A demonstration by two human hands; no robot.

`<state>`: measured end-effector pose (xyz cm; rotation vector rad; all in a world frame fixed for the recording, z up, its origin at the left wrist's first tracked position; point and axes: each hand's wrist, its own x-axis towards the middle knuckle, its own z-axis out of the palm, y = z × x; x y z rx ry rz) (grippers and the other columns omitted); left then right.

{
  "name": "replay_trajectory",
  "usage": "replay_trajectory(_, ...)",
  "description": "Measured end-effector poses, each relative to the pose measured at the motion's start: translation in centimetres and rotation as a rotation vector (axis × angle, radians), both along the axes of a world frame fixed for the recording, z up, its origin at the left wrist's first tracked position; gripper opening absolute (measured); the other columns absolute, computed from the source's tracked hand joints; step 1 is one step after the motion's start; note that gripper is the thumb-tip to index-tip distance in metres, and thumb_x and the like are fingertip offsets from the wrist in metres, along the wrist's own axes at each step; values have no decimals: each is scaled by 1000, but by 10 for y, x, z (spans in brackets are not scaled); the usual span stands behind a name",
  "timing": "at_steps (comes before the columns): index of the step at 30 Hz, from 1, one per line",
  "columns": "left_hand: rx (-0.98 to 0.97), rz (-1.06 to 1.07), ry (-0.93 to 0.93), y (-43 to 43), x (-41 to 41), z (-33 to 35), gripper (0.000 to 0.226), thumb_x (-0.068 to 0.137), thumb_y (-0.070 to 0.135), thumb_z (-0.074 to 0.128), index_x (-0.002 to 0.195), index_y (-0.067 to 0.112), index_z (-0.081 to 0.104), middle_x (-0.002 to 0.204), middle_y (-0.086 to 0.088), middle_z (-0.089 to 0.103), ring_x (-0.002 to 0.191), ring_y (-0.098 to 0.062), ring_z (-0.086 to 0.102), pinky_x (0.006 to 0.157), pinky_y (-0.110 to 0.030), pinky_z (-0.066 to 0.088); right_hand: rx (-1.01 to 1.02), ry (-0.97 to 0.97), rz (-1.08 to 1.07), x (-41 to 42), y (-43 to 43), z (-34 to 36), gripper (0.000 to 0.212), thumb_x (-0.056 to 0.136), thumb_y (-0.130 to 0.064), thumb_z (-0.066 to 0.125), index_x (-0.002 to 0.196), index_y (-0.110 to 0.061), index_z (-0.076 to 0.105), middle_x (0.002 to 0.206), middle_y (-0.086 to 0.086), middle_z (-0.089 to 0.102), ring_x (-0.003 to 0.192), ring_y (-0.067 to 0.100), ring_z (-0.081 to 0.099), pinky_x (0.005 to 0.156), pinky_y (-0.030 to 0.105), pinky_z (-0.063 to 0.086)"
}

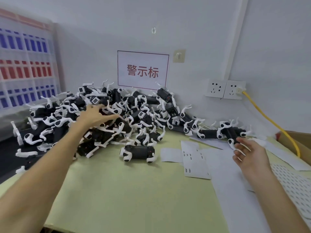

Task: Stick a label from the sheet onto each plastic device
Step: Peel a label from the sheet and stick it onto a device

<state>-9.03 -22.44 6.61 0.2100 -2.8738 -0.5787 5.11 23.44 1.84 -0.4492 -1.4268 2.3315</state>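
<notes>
A white wall sign point(143, 70) with red characters hangs above the back of the pale green table point(126, 190), and everything here is placed from it. Directly below the sign and spreading down to its left lies a big pile of plastic devices point(104, 118), black bodies with white curved legs, heaped against the wall. The left hand point(96, 116) reaches into that pile below and left of the sign, fingers spread and straight, resting on the devices and gripping nothing. One lone device point(138, 152) lies apart from the heap, straight below the sign, nearer the person. Below and right of the sign a short row of devices point(223, 132) trails along the table. The right hand point(249, 153) hovers at the near end of that row, fingers loosely extended and holding nothing; whether the fingertips touch the nearest white leg cannot be told. The label sheet point(195, 158), with a few small dark labels left on it, lies flat below and slightly right of the sign, between the lone device and the right hand, among other white backing papers point(227, 174). Right of the sign, two wall sockets point(225, 89) carry a yellow cable point(269, 118) that runs down toward a cardboard box point(299, 140).
</notes>
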Motion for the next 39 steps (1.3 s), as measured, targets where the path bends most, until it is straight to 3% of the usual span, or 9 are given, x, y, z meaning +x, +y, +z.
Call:
replay_trajectory(4, -10, -100, -189, -6, -34, -9, 132, 54, 91, 62, 156, 13, 32, 161, -11, 37, 144, -35, 40, 115, -48, 35, 17, 1, 4, -1, 0, 0, 19, 96, -17, 49, 83, -15, 62, 76, 0, 54, 60, 13, 42, 60, 23, 33)
replay_trajectory(7, -40, -107, -109, 8, -37, -23, 97, 64, 89, 66, 119, 10, 59, 139, -22, 56, 128, -45, 51, 109, -53, 42, 23, 3, 10, 0, -1, 1, 18, 96, -18, 50, 84, -15, 63, 76, 0, 55, 60, 13, 42, 60, 23, 33)
replay_trajectory(11, 38, -181, 70, 34, -14, -39, 55, 78, 71, 71, 92, 21, 53, 91, -4, 64, 109, -38, 57, 89, -42, 46, 29, 10, 23, 0, -3, 1, 18, 96, -18, 50, 85, -15, 63, 76, 0, 55, 60, 13, 43, 61, 23, 34)
replay_trajectory(16, 17, -363, 178, 94, 24, -50, 42, 85, 57, 73, 101, 19, 63, 92, 2, 68, 90, -24, 64, 72, -30, 38, 42, 2, 39, 0, -6, 1, 16, 96, -18, 50, 85, -16, 62, 77, 1, 56, 60, 14, 44, 60, 23, 35)
replay_trajectory(23, 297, -679, 193, 163, 77, -82, 32, 81, 60, 74, 103, 47, 56, 113, 10, 64, 104, -15, 62, 90, -38, 50, 41, 0, 46, 1, -8, 1, 16, 96, -18, 51, 86, -15, 63, 74, 0, 56, 59, 13, 44, 59, 23, 35)
replay_trajectory(27, 316, -660, 142, 170, 69, -72, 37, 78, 54, 82, 104, 41, 61, 113, 10, 63, 103, -10, 61, 91, -35, 49, 50, -11, 47, 2, -10, 2, 17, 96, -16, 50, 86, -14, 63, 73, 0, 56, 58, 13, 44, 58, 23, 35)
replay_trajectory(32, 584, -654, 76, 123, 62, -61, 52, 67, 39, 93, 114, 37, 69, 107, 12, 73, 99, 0, 67, 90, -21, 52, 86, -20, 56, -1, -14, 0, 20, 97, -16, 49, 84, -13, 64, 71, 0, 58, 57, 13, 46, 59, 24, 35)
replay_trajectory(36, 440, -439, -80, 67, 37, -37, 96, 67, 48, 89, 147, 29, 39, 132, 1, 49, 100, -16, 59, 77, -24, 47, 116, -40, 86, -3, -17, -1, 18, 96, -18, 50, 88, -13, 65, 71, 0, 59, 56, 14, 48, 59, 24, 37)
replay_trajectory(39, 336, -419, -68, 32, 8, -9, 94, 67, 66, 76, 147, 29, 44, 140, -4, 50, 118, -24, 55, 87, -31, 47, 133, -37, 103, -5, -18, -4, 17, 97, -19, 51, 92, -12, 66, 74, 1, 59, 57, 15, 48, 60, 25, 37)
